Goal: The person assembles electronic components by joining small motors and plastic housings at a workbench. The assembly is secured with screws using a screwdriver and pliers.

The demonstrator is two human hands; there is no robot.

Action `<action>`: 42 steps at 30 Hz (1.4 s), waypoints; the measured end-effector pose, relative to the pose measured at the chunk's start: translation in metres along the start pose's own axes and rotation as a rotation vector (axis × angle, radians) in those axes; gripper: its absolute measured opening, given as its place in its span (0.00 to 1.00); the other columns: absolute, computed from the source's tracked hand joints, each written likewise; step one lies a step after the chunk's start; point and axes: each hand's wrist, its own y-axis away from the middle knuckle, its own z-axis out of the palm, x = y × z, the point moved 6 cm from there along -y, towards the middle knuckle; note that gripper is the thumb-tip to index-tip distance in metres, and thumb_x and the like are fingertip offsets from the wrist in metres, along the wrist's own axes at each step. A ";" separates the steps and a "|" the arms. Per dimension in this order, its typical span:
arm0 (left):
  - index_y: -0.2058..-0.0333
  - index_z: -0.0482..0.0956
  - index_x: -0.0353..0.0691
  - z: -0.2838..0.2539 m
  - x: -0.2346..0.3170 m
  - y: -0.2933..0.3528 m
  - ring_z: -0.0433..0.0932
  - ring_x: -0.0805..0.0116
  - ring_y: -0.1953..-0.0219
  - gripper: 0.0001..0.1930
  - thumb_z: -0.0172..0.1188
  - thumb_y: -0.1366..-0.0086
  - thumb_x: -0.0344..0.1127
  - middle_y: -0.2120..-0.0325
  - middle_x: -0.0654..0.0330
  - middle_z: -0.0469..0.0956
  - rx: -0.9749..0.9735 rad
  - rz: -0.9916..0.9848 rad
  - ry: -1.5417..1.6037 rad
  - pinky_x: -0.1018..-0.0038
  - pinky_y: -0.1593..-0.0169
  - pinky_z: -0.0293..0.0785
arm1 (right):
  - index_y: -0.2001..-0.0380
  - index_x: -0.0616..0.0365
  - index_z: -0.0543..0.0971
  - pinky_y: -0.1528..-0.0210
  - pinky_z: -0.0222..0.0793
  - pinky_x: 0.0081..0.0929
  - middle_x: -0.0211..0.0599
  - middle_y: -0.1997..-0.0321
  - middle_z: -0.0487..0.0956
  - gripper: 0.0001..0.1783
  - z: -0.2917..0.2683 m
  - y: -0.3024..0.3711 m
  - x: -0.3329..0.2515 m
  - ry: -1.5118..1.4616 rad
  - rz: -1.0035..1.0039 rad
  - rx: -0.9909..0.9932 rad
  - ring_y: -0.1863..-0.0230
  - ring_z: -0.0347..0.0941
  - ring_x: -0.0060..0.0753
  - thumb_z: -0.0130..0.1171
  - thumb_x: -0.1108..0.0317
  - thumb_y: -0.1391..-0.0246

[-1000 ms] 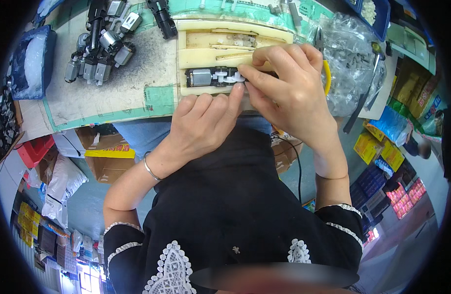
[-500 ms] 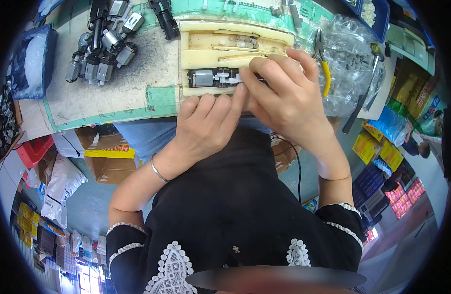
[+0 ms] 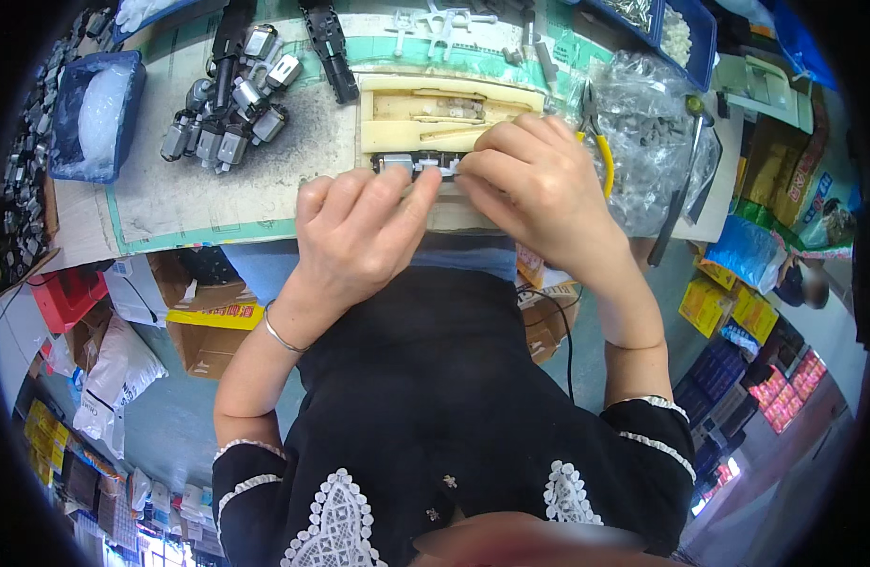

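Observation:
A narrow black gearbox housing with a silver motor and white gears lies along the near side of a cream block fixture. My left hand is curled over the near edge of the housing, its index fingertip by the white gears; its thumb is hidden. From the other side my right hand closes with thumb and index finger in a pinch at the right part of the housing. Whatever sits between those fingertips is too small and covered to make out. The right hand also hides the housing's right end.
Several small silver motors are heaped at left, near a blue tray. A black housing lies behind the fixture. Yellow-handled pliers, a clear plastic bag and a dark-handled tool lie to the right.
My left hand has shifted left and down a little, its index fingertip drawing away from the right fingers. The right hand stays in its pinch by the gears. The whole view has tilted slightly.

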 end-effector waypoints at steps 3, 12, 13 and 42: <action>0.64 0.81 0.45 0.005 0.002 -0.002 0.69 0.75 0.70 0.14 0.59 0.52 0.34 0.69 0.70 0.73 0.004 0.056 -0.011 0.74 0.63 0.59 | 0.75 0.56 0.76 0.67 0.62 0.28 0.32 0.73 0.72 0.08 0.005 -0.003 -0.003 0.016 -0.019 -0.040 0.70 0.69 0.34 0.64 0.73 0.63; 0.65 0.80 0.45 0.013 -0.001 0.000 0.68 0.75 0.73 0.13 0.58 0.52 0.34 0.71 0.70 0.72 0.001 0.048 0.049 0.75 0.65 0.58 | 0.80 0.58 0.68 0.68 0.69 0.26 0.34 0.75 0.67 0.06 0.016 -0.001 -0.004 0.082 -0.127 -0.064 0.71 0.70 0.32 0.56 0.73 0.63; 0.65 0.80 0.45 0.014 -0.001 0.000 0.68 0.75 0.73 0.14 0.58 0.53 0.34 0.71 0.70 0.72 0.017 0.047 0.054 0.75 0.65 0.58 | 0.76 0.59 0.70 0.67 0.70 0.29 0.35 0.74 0.68 0.09 0.017 0.000 -0.002 0.080 -0.102 -0.092 0.70 0.70 0.34 0.58 0.75 0.63; 0.66 0.80 0.49 0.018 -0.005 0.006 0.68 0.74 0.73 0.13 0.63 0.55 0.33 0.72 0.72 0.70 0.089 -0.026 0.089 0.74 0.65 0.57 | 0.75 0.59 0.68 0.63 0.68 0.31 0.37 0.72 0.66 0.07 0.021 0.003 -0.005 0.069 -0.039 -0.062 0.67 0.70 0.39 0.55 0.72 0.58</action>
